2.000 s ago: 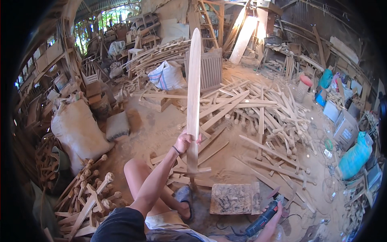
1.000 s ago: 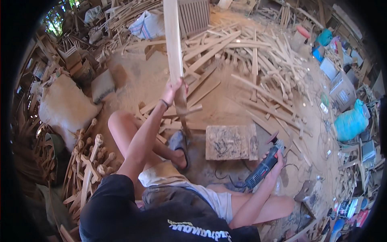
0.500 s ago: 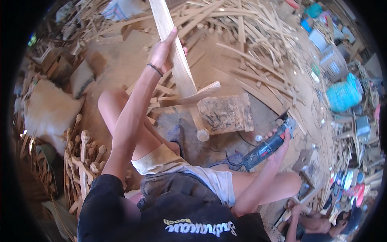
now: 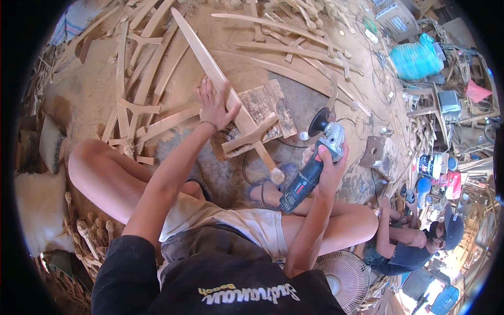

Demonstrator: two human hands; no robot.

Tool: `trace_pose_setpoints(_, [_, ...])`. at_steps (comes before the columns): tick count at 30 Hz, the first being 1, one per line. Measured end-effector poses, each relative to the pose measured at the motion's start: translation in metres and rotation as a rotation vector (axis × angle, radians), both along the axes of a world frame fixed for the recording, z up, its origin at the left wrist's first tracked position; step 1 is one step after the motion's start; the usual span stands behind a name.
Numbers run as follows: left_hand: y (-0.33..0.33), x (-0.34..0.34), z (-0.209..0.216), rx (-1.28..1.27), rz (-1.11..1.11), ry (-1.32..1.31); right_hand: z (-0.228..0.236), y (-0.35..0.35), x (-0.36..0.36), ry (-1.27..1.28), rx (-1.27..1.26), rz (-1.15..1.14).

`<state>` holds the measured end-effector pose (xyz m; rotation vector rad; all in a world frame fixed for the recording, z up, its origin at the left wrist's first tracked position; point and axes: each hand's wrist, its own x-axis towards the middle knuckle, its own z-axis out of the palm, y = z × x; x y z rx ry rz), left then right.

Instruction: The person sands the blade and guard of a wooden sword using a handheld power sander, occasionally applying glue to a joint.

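Observation:
A wooden sword [image 4: 202, 52] lies slantwise across a worn wooden block [image 4: 272, 98], its tip pointing far left. Its curved crosspiece and round pommel are at the near end. On the blade above the crosspiece, my left hand [image 4: 216, 106] rests with fingers spread, partly covering the wood. My right hand [image 4: 331, 165] is closed around a blue and grey angle grinder [image 4: 310, 176]. The grinder's round black disc [image 4: 318, 122] points away from me, to the right of the block and apart from the sword.
Wooden sword pieces [image 4: 139, 94] lie left of the block, and long curved strips [image 4: 294, 50] lie beyond it. Pommel-ended pieces [image 4: 89, 241] stand at lower left. A fan [image 4: 344, 278] stands near my right side. Another person [image 4: 404, 239] sits at lower right.
The sword has come down flat onto the block, and my left hand has loosened from its grip to spread on the blade. The grinder has shifted left in view, its disc showing more fully.

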<state>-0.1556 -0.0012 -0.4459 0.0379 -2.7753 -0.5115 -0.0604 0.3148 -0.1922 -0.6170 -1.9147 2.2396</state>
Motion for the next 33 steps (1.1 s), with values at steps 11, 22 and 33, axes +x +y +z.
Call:
trace_pose_setpoints(11, [-0.034,0.002,0.022,-0.076,-0.719,-0.239,-0.014,-0.009,0.024,-0.159,0.248,-0.025])
trace_pose_setpoints(22, [-0.046,-0.027,0.027,-0.011,-0.884,-0.383,-0.019,-0.012,0.022,-0.094,0.341,-0.022])
trace_pose_setpoints(33, [-0.002,-0.038,0.011,0.241,-0.732,-0.26,-0.021,-0.023,0.018,-0.139,0.326,0.021])
